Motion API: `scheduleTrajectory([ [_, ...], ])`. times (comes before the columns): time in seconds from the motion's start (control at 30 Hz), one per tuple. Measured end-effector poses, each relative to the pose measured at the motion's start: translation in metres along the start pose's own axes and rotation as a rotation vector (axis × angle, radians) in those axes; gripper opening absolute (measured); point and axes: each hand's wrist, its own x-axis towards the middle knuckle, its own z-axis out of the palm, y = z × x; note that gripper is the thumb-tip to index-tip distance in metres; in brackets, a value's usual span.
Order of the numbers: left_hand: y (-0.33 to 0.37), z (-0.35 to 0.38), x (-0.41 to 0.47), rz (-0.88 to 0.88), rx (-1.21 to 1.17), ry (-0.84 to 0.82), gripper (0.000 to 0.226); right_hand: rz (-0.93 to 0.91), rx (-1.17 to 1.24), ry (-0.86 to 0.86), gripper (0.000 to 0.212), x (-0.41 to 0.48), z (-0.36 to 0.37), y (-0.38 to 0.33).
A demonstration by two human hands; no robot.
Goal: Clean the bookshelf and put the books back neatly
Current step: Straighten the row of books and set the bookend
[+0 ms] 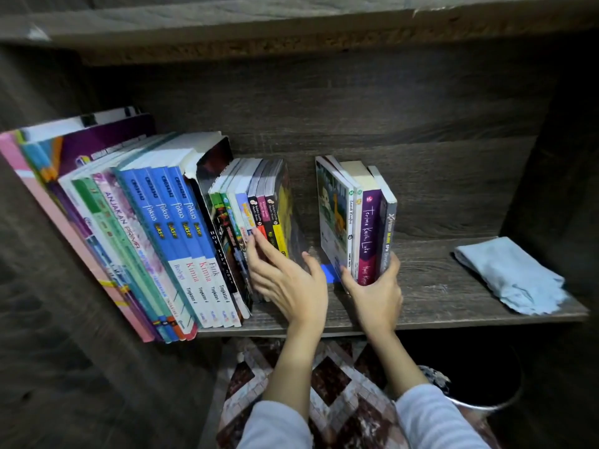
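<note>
**Between two hands, a gap on the shelf**

At the tips of the left hand [285,280], the fingers [264,246] are straight and spread out. They touch the backs of the little books [256,202], low down. This hand holds nothing. I count about eight little books, packed close. Three of them, right by the fingers, have backs that look alike.

The right hand [376,293] grips a small bunch of books [356,222] near the bottom. Its thumb lies on the front cover. Its fingers curl round the far side. The bunch has four books: one with a yellow animal on the cover, one thin white one, one purple one and one grey one. They stand upright, apart from the little books, with a gap between the two hands. In the gap, just beside the thumb, is one small blue patch [329,273]. I cannot tell what it is.

Left of the left fingers stands one black book [218,251]. Then come four blue books [175,222], side by side. Past those, the tall thin books [64,189] in green, purple and pink lean over.

Right of the right fingers, well apart, one pale blue cloth [512,273] lies crumpled on the wooden shelf [437,286], near the front edge.

Below the hands are two pale sleeves, a patterned floor [330,377] and one dark round bin [486,384].
</note>
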Motion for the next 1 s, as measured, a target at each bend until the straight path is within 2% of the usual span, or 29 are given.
scheduleTrajectory([
  [0.17, 0.004, 0.0, -0.004, 0.071, -0.026, 0.028, 0.085, 0.004, -0.007, -0.001, 0.085, 0.0, 0.0, 0.0],
  [0.3, -0.001, 0.002, -0.003, 0.082, -0.16, -0.004, 0.072, -0.001, -0.005, -0.009, 0.087, 0.0, 0.001, 0.001],
  [0.4, 0.004, -0.006, 0.002, -0.07, -0.237, -0.197, 0.066, -0.002, 0.002, -0.025, 0.088, 0.002, 0.0, 0.002],
  [0.47, 0.004, -0.007, 0.009, -0.202, -0.192, -0.277, 0.063, -0.02, 0.022, -0.035, 0.093, 0.004, 0.0, 0.003],
  [0.57, 0.003, -0.007, 0.016, -0.222, -0.134, -0.321, 0.05, -0.033, 0.023, -0.04, 0.096, 0.006, 0.0, 0.004],
  [0.7, 0.006, -0.009, 0.016, -0.213, -0.144, -0.319, 0.036, -0.021, 0.024, -0.032, 0.089, 0.005, 0.001, 0.001],
  [1.0, 0.006, -0.021, 0.027, -0.262, -0.164, -0.287, 0.032, -0.076, 0.103, -0.167, 0.087, -0.016, 0.032, -0.014],
])
